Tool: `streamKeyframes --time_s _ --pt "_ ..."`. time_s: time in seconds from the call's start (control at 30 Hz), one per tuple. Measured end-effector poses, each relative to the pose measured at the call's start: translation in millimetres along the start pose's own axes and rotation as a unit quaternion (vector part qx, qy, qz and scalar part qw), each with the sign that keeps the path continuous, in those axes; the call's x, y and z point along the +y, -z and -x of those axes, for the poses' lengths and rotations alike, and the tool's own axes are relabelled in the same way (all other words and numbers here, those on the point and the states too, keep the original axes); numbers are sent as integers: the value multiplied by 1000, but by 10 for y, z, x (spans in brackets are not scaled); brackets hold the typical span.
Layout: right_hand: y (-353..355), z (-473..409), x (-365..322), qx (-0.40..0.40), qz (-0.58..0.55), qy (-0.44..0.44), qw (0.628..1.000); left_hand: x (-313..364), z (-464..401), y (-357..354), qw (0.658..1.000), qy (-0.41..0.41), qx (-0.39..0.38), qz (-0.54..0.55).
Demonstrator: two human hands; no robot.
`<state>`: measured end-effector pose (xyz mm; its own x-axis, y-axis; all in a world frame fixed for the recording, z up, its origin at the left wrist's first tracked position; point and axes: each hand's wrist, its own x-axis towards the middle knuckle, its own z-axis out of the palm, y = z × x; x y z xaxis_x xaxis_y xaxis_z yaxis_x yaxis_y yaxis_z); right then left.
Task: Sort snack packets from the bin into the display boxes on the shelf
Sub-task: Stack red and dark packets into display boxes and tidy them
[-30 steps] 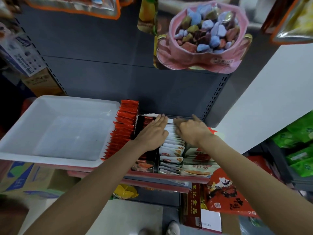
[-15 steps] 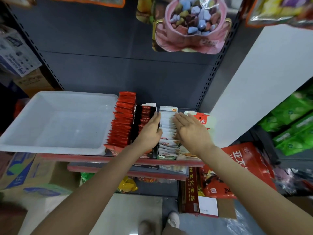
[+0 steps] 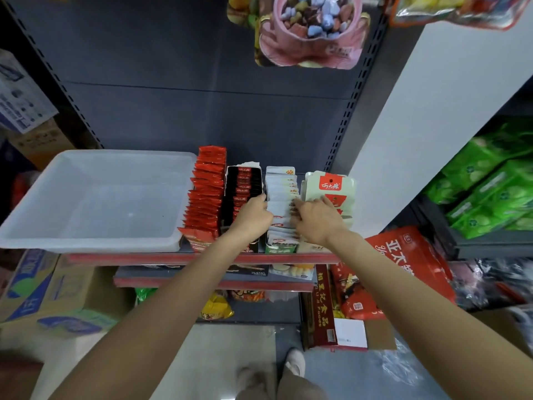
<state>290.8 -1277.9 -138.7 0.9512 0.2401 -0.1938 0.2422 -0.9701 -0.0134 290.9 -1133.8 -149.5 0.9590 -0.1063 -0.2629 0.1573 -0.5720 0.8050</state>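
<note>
Bin (image 3: 95,197) looks empty, so prob. final tidying. Left hand (image 3: 253,216) & right hand (image 3: 315,219), fingers straight, press either side of white packets (image 3: 281,197) right of bin. Next: square row w/ light push.

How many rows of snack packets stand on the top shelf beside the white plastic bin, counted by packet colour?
Orange-red foil packets: 1 row
Black-and-red packets: 1 row
White packets: 1 row
Cream packets with red labels: 1 row
Total: 4 rows
The left hand and right hand rest on either side of the white row.
</note>
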Motion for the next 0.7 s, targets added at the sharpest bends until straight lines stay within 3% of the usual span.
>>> streamKeyframes --time_s 0.07,0.13,0.23,0.3,0.5,0.7 --pt "8 33 62 -4 -16 21 1000 -68 58 57 999 -35 -17 1" --pt "7 71 113 -12 -10 40 999 -168 123 114 991 -92 -51 -84" --pt "-50 111 134 1 53 72 996 -288 136 143 931 -180 -98 -303" --pt "-123 93 135 46 79 75 993 -326 89 79 903 -201 -88 -370" --pt "-361 22 152 190 77 44 978 -215 3 -141 911 -191 66 -360" --pt "-387 -90 147 227 46 50 971 -149 -24 -162 908 -175 68 -375"
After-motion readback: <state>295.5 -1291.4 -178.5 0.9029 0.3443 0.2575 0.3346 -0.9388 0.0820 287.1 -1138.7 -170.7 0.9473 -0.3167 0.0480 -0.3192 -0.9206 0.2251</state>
